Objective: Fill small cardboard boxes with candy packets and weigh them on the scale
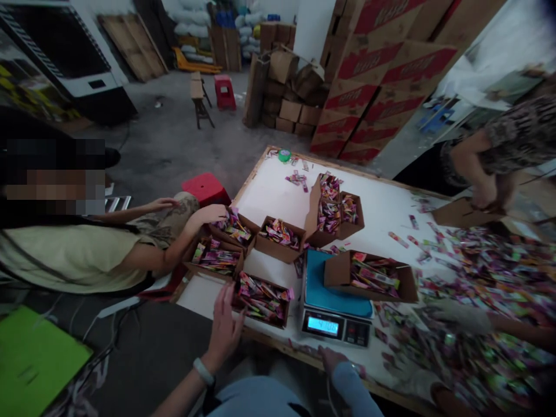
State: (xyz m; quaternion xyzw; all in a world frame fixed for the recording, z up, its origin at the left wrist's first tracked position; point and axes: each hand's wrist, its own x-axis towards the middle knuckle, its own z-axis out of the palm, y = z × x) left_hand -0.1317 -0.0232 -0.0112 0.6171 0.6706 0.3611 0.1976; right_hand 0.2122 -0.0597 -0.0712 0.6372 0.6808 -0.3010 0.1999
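Observation:
My left hand (226, 327), with a pale band on its wrist, is at the left end of an open cardboard box (284, 315) full of small colourful packets (263, 298). Its fingers are apart and hold nothing; whether they touch the box I cannot tell. My right hand (332, 358) is low at the table's front edge, just below a digital scale (336, 324) with a lit display. A light blue sleeve covers that arm, and its fingers are blurred and partly hidden. On the scale's blue plate rests another cardboard box (339, 277) of packets, its right end overhanging.
More packet-filled boxes (282, 252) stand on the white table (260, 194). Loose packets (495, 272) heap at the right, with a co-worker's gloved hands (456, 317) among them. A person at left reaches into a box; another handles a carton (463, 213). Green tape (284, 155) lies far back.

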